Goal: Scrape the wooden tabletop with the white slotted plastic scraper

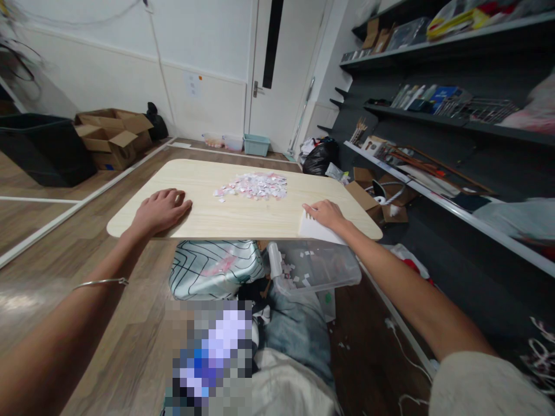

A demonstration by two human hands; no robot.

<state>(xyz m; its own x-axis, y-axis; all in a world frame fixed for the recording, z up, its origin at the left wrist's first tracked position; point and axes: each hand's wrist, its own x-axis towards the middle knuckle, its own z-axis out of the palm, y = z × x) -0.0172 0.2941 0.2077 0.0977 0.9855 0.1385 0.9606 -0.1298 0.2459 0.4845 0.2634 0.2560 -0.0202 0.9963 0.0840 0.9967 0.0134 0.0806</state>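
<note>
A low light-wood table [225,216] stands in front of me. In its middle lies a heap of small white and pink paper scraps [254,186]. My left hand [159,210] rests palm down on the table's near left part, fingers loosely curled and holding nothing. My right hand [326,214] lies on a white card-like sheet [313,229] at the table's near right edge, fingers pressed on top of it. A silver bangle [102,282] sits on my left forearm.
Under the table's near edge sit a clear plastic bin [318,271] with some scraps and a patterned cushion [214,268]. Cardboard boxes [113,137] and a black bin [43,147] stand at the left. Cluttered shelves [437,104] line the right wall. A black bag [321,156] lies near the door.
</note>
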